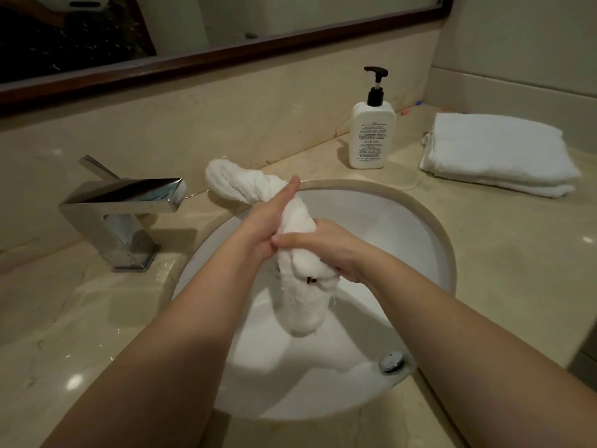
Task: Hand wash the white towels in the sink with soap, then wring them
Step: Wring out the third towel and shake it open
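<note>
1. A wet white terry towel twisted into a thick rope (pixel 297 270) is held above the round white ceramic sink basin (pixel 403 227), running from far left to near centre.
2. The left hand (pixel 265 224) grips the upper-middle part of the twisted towel, its thumb stretched straight along the cloth and pointing away from the person; the fingers wrap round the far side and are mostly hidden.
3. The right hand (pixel 326 250) is clamped round the towel just below the left hand, with its thumb laid across the front of the cloth and touching the left hand.
4. The far end of the towel bulges out past the left hand, over the basin's rim near the tap; the near end hangs down into the bowl without clearly touching the bottom.
5. A small dark spot shows in a fold of the towel below the right hand; what it is cannot be made out.
6. A chrome drain plug (pixel 392 362) sits at the near right of the basin.
7. A square chrome tap (pixel 122 205) stands on the beige marble counter (pixel 517 253) to the left of the basin.
8. A white pump bottle with a black dispenser head (pixel 371 134) stands behind the basin on the right.
9. A folded dry white towel (pixel 494 153) lies on the counter right of the bottle, well apart from the sink.
10. A dark wooden-framed mirror (pixel 226 56) runs along the wall above.
</note>
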The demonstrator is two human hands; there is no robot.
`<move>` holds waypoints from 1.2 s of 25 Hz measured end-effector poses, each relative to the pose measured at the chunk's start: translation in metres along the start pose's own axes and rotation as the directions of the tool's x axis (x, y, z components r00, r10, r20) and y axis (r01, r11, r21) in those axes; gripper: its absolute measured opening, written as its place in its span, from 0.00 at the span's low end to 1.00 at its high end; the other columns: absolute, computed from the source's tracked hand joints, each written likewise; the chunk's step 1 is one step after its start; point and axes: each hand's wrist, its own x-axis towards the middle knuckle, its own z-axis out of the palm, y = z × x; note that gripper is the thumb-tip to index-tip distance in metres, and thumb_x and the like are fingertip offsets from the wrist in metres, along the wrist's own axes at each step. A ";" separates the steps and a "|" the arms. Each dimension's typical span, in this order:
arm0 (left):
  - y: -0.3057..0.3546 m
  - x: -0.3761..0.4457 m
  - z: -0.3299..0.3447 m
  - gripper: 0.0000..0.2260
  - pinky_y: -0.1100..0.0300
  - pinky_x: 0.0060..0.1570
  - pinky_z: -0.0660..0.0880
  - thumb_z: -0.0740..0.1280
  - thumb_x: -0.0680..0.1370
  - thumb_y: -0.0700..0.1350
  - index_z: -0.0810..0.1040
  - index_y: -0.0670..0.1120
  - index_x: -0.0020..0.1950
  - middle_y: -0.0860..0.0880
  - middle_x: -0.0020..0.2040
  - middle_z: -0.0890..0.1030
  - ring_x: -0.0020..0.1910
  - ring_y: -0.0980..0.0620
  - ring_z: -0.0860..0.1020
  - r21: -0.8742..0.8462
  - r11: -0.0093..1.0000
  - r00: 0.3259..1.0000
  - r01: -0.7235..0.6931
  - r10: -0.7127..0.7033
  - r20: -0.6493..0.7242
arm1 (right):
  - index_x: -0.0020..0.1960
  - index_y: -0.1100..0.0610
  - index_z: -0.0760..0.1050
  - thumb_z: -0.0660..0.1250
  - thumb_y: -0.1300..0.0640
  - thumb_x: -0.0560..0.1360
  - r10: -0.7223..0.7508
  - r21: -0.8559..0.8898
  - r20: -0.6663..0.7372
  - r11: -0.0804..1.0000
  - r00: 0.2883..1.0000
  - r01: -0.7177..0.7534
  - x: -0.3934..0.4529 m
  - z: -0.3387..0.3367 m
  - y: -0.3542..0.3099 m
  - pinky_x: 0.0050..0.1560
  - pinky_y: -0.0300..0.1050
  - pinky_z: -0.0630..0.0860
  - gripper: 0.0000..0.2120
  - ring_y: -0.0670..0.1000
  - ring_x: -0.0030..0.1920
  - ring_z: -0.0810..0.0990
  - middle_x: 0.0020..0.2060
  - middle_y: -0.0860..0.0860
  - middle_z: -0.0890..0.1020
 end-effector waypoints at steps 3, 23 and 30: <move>0.001 -0.001 -0.010 0.23 0.48 0.58 0.78 0.60 0.81 0.55 0.77 0.36 0.62 0.39 0.51 0.85 0.52 0.43 0.83 -0.237 0.971 0.993 -0.016 0.044 0.112 | 0.54 0.58 0.80 0.75 0.51 0.70 0.006 0.079 -0.121 0.997 0.993 0.003 -0.004 -0.001 0.000 0.42 0.46 0.81 0.16 0.52 0.40 0.86 0.41 0.53 0.86; -0.002 -0.001 0.001 0.10 0.56 0.38 0.82 0.67 0.82 0.42 0.78 0.38 0.43 0.44 0.33 0.82 0.33 0.49 0.83 -0.190 0.979 0.997 0.070 -0.061 0.051 | 0.63 0.59 0.79 0.46 0.29 0.79 0.020 -0.118 -0.269 0.992 0.963 -0.054 -0.001 0.014 -0.001 0.54 0.47 0.76 0.40 0.55 0.51 0.82 0.51 0.56 0.84; -0.013 0.008 -0.004 0.08 0.52 0.47 0.80 0.71 0.79 0.42 0.79 0.38 0.46 0.43 0.38 0.82 0.41 0.46 0.82 -0.083 0.980 0.982 0.180 -0.184 -0.046 | 0.52 0.59 0.77 0.50 0.34 0.82 -0.144 -0.446 -0.234 0.895 0.962 0.025 -0.007 0.015 0.005 0.39 0.48 0.72 0.31 0.56 0.40 0.79 0.41 0.57 0.80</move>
